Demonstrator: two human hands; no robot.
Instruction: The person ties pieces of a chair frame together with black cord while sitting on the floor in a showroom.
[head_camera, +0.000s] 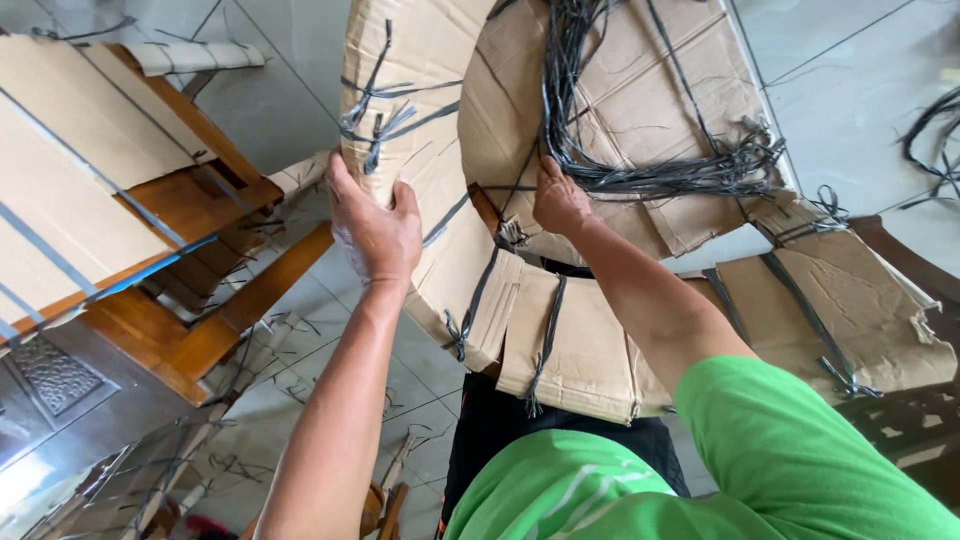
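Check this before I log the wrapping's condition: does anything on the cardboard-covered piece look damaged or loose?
Yes. The cardboard wrapping is torn and ragged at its right end, and a loose bundle of black straps lies tangled near the right hand. The left hand grips the curved edge.

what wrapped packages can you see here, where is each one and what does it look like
Cardboard-wrapped round piece: centre, brown, tied with black straps; left hand grips its rim, right hand pulls at the straps.
Cardboard-wrapped wooden furniture: left, flat tan panels with blue-grey bands over brown wood.
Torn cardboard wrap: right, brown, black-strapped, over dark furniture.
No labels, signs or screens show.
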